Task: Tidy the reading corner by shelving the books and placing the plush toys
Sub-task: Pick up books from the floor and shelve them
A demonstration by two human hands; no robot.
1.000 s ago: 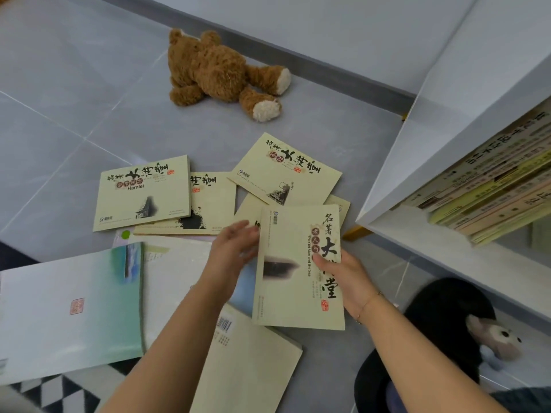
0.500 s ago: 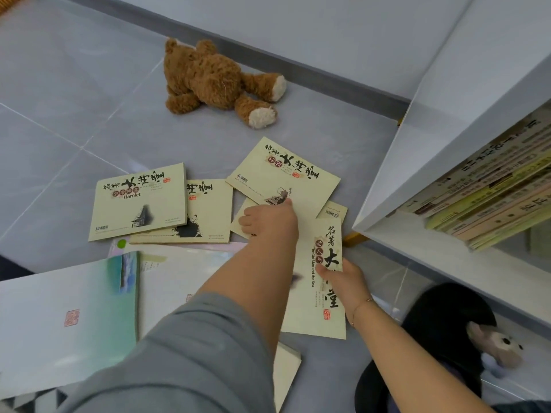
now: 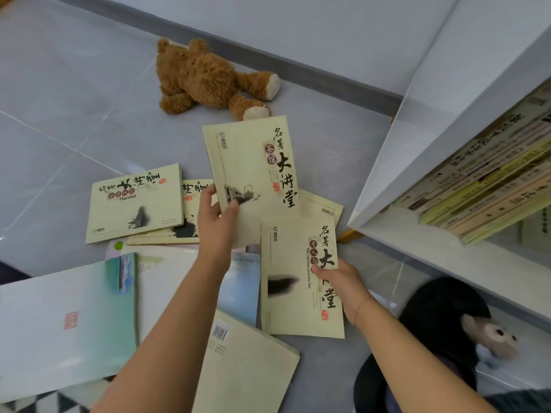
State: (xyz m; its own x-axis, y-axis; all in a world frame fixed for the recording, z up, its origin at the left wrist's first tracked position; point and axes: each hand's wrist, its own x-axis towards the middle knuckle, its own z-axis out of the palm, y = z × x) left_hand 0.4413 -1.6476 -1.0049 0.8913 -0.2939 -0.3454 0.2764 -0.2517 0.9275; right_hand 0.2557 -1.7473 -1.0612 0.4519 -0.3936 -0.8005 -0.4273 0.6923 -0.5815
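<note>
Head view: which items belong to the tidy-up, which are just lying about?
Job:
- cream book in left hand
- Old Man and the Sea book in right hand
- Hamlet book
- teddy bear
- shelf

Lying about:
- patterned rug

Floor (image 3: pixel 74 93): smooth grey tile, slight sheen. Bear (image 3: pixel 205 76): curly brown plush, paler cloth soles. Cream books (image 3: pixel 250 162): matt paper covers, ink-print art. Teal book (image 3: pixel 59 323) near left: smooth paper with a light sheen. Shelf (image 3: pixel 417 144): smooth white panels, semi-gloss. Shelved books (image 3: pixel 489 186): paper spines, matt.
</note>
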